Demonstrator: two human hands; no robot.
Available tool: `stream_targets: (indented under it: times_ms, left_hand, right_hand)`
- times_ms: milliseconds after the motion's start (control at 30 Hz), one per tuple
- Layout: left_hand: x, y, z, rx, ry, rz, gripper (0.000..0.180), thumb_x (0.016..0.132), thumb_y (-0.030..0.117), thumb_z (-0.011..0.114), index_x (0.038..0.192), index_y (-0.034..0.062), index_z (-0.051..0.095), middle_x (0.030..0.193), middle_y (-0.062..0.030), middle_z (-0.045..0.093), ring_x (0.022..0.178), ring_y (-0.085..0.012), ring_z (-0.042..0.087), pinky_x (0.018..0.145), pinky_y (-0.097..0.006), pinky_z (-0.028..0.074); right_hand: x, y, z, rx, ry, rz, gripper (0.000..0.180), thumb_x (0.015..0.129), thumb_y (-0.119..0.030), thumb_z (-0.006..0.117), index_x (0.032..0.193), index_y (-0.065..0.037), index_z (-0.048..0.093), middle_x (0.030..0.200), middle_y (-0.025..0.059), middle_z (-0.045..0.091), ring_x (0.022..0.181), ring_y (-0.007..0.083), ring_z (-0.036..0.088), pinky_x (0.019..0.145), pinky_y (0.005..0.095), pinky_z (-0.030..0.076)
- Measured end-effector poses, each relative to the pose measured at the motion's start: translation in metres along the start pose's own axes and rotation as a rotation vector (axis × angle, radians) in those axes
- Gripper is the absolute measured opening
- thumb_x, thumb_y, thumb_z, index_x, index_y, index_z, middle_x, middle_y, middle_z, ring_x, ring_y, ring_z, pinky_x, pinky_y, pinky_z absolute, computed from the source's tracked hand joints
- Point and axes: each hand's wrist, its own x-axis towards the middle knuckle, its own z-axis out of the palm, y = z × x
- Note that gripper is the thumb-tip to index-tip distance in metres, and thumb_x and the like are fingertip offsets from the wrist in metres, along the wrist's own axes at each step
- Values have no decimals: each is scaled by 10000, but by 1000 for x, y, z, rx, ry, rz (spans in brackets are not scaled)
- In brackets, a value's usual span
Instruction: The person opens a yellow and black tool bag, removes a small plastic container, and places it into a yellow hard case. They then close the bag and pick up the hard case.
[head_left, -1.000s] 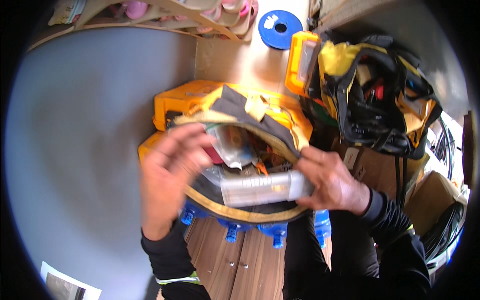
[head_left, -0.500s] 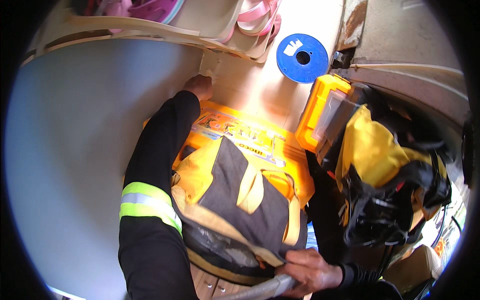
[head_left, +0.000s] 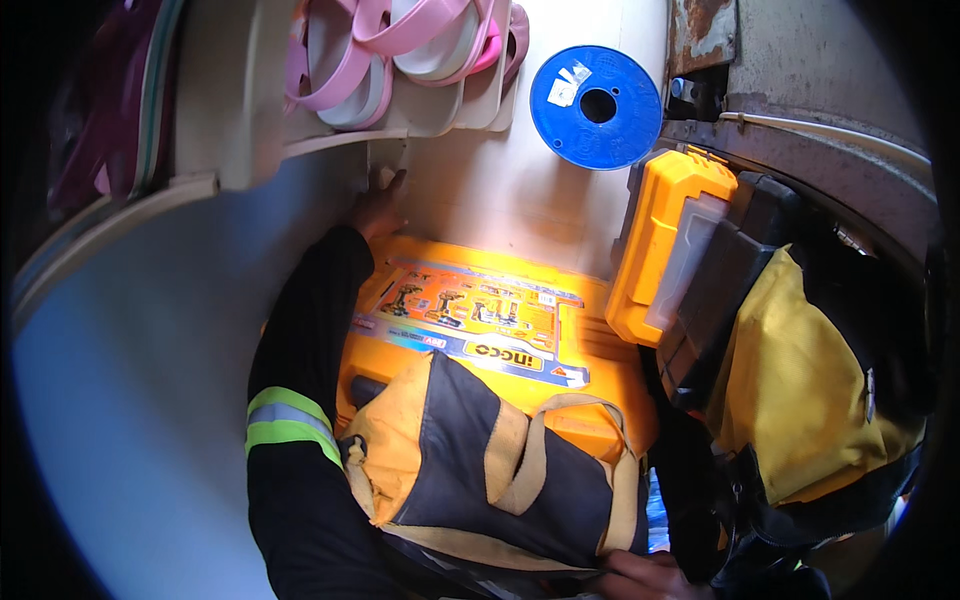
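Grey wall (head_left: pixel 190 380), tool bag (head_left: pixel 460 450) overlapping yellow tool case (head_left: pixel 480 315), pink sandals (head_left: pixel 405 40) larger than earlier, left hand (head_left: pixel 377 208) beyond case, right hand (head_left: pixel 650 575) touching bag, both grips unclear.

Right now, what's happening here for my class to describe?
Someone's left hand is by the far left corner of the orange case; any contact is unclear. The right hand is at the near right corner of a bag that partly hides the case. Farther back is a blue spool; a second bag is at right.
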Motion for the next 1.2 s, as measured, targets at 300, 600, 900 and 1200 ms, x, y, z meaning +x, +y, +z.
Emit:
stream_targets:
  times_ms: [300, 600, 900, 1200]
  left_hand:
    - [28, -28, 37, -157, 67, 108, 281, 812, 174, 828, 1034, 4, 802, 937, -221, 787, 997, -367, 779, 938, -477, 613]
    - [-97, 33, -112, -1703, -240, 77, 258, 1036, 158, 729, 1225, -18, 718, 979, -67, 734, 851, -168, 720, 799, -331, 597]
    - [-359, 118, -212, -1650, 69, 488, 226, 866, 44, 493, 915, -76, 678, 978, -128, 600, 997, -196, 581, 935, -335, 442]
    - [-523, 200, -168, -1698, 139, 356, 199, 877, 8, 560, 895, -66, 744, 977, -94, 607, 913, -190, 545, 864, -323, 409]
  right_hand:
    - [3, -3, -2, -85, -15, 64, 329, 948, -121, 743, 1240, 26, 710, 1174, 228, 660, 926, 366, 679, 734, 429, 513]
    - [-8, 9, -9, -160, -268, 168, 855, 770, -317, 939, 1494, -20, 594, 1412, 241, 636, 1241, 406, 661, 1040, 465, 522]
    - [-35, 42, 19, -291, 537, -367, 740, 649, -293, 903, 1239, 35, 601, 1024, 194, 698, 885, 396, 721, 898, 497, 568]
    - [-27, 3, 25, -61, 641, -131, 492, 703, -205, 847, 1075, 36, 633, 863, 77, 612, 828, 105, 550, 770, 289, 504]
